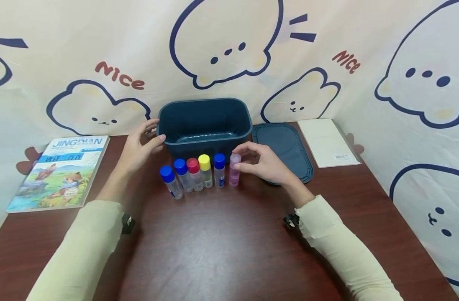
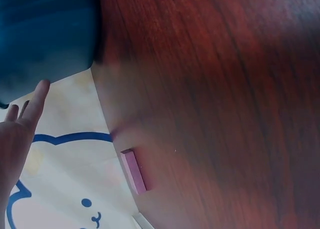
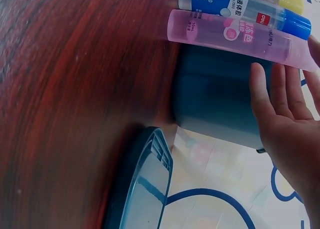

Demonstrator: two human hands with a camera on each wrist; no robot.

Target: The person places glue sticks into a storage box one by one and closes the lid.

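Note:
A row of clear liquid glue bottles with blue, red and yellow caps (image 1: 204, 162) stands before a dark blue bin (image 1: 204, 148). At the row's right end is a pink glue bottle (image 1: 234, 177); my right hand (image 1: 261, 161) pinches it near the top between thumb and fingers. In the right wrist view, the pink bottle (image 3: 230, 35) lies alongside a blue-capped one (image 3: 245, 9), while the other fingers extend loosely. My left hand (image 1: 140, 144) touches the bin's left end, its thumb at the front corner of the rim and its fingers extended along the side.
Right of the bin, a dark blue lid (image 1: 283, 150) lies flat on the brown table (image 1: 214, 251), beside a pale book (image 1: 327, 142). A colourful book (image 1: 61, 171) lies at the left. A cartoon-printed cloth (image 1: 221, 37) hangs behind. The left wrist view shows a small pink block (image 2: 133, 171).

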